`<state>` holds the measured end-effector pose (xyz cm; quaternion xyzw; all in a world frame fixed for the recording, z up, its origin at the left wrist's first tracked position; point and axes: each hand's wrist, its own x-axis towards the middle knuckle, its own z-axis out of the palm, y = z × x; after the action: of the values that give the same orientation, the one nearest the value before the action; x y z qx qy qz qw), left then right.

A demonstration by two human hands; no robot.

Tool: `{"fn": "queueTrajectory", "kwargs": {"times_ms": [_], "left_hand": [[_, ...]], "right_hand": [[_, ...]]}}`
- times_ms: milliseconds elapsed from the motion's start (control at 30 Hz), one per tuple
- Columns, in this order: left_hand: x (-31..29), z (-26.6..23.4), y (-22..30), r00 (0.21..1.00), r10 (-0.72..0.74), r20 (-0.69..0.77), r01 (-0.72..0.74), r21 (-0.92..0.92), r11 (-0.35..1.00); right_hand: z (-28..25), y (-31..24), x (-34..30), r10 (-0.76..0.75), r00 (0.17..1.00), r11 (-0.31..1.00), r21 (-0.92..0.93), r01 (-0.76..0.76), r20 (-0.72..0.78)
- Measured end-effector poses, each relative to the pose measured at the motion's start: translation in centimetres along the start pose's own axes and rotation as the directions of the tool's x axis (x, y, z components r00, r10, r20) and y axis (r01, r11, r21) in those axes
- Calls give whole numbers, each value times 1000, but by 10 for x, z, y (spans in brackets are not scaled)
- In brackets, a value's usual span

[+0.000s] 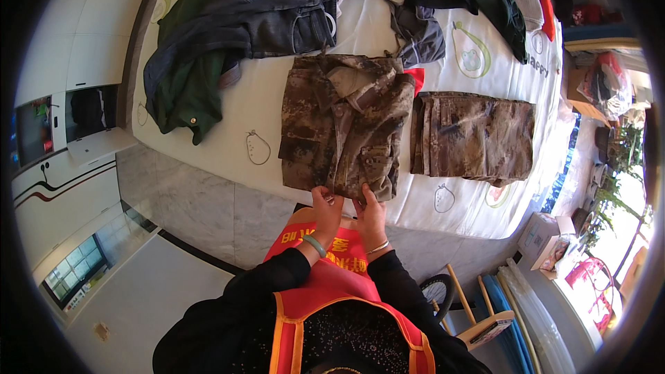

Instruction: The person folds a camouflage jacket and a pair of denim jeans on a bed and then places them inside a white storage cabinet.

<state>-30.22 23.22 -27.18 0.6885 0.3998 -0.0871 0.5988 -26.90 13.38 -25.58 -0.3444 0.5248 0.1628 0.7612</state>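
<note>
A brown camouflage jacket (331, 121), folded to a rough rectangle with its collar at the far end, lies on the bed's near edge. My left hand (325, 209) pinches its lower hem left of the middle, fingers closed. Just to the right, my right hand (370, 216) grips the same hem with the thumb on top. Some fingertips are hidden by the cloth. Right of the jacket lies a folded piece of matching camouflage clothing (474, 137), flat and squared. A bit of red cloth (415, 79) shows between the two at the far side.
The bed has a white patterned sheet (215, 166). Dark jeans (277, 14) and a dark green garment (190, 93) are heaped at the far left. Behind the jacket lies a grey garment (421, 31); more clothes, including a dark one (488, 0), are piled far right. A wooden stool (485, 325) stands lower right.
</note>
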Motion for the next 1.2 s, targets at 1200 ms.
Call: {"fn": "queueTrajectory", "kwargs": {"times_ms": [1200], "left_hand": [[82, -47, 42, 986, -1, 168, -50, 297, 954]], "right_hand": [[34, -13, -22, -46, 992, 995, -80, 56, 121]]}}
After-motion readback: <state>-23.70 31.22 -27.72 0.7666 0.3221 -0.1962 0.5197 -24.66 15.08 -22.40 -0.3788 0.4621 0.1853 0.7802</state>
